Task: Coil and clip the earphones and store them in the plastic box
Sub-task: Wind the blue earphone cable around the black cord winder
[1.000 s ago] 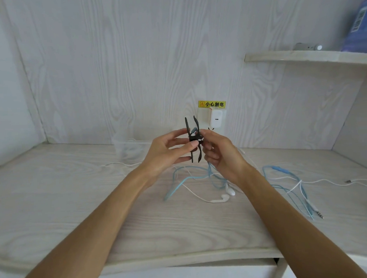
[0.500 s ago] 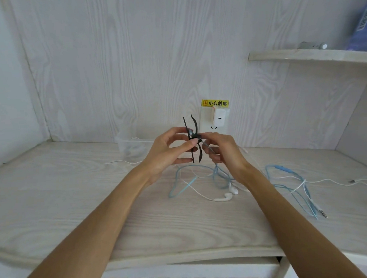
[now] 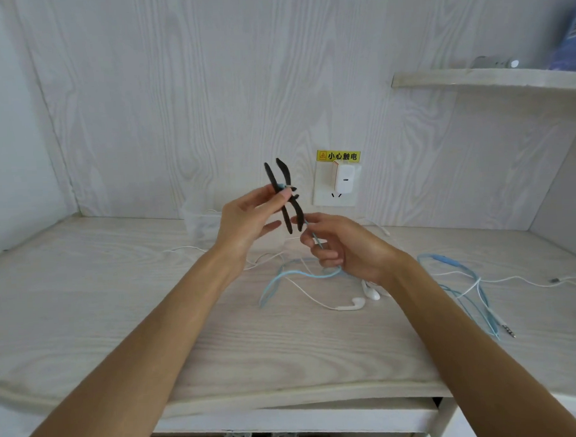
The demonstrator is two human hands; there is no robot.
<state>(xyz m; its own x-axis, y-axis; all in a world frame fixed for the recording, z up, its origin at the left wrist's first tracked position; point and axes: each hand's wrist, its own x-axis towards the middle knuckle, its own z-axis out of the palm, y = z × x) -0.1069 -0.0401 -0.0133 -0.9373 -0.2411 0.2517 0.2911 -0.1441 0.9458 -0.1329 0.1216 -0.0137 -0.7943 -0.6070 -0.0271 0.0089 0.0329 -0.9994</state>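
Note:
My left hand (image 3: 247,220) pinches a black H-shaped cord clip (image 3: 284,195) upright above the desk, with a bit of blue cord caught at its middle. Just below and to the right, my right hand (image 3: 344,249) grips the light blue earphone cord (image 3: 299,275), which runs from the clip through my fingers and loops down onto the desk. White earphones (image 3: 356,304) lie on the desk under my right wrist. The clear plastic box (image 3: 199,222) stands at the back, partly hidden behind my left hand.
A second light blue earphone cable (image 3: 461,277) and a white cable (image 3: 520,281) trail across the right side of the desk. A wall socket with a white charger (image 3: 343,181) sits behind the hands. A shelf (image 3: 488,79) juts out at upper right.
My right hand has dropped away from the clip, sliding down along the blue cord. My left hand has lifted the clip slightly and tilted it.

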